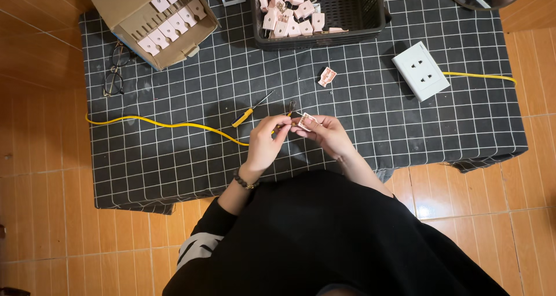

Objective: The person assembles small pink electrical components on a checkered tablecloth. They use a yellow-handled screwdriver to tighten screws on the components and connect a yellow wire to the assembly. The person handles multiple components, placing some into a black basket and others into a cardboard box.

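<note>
My left hand (267,141) pinches the end of a yellow cable (168,124) that runs in from the left across the black grid cloth (174,157). My right hand (327,132) holds a small pale pink plug half (305,121) right against the cable's end. Both hands meet near the table's front edge. A yellow-handled screwdriver (249,112) lies just beyond my left hand. Another pink plug piece (327,76) lies further back on the cloth.
A black basket (359,12) of pink plugs stands at the back. A cardboard box (124,6) with rows of plugs sits back left, eyeglasses (116,70) beside it. A white wall socket (420,70) with a yellow lead lies right.
</note>
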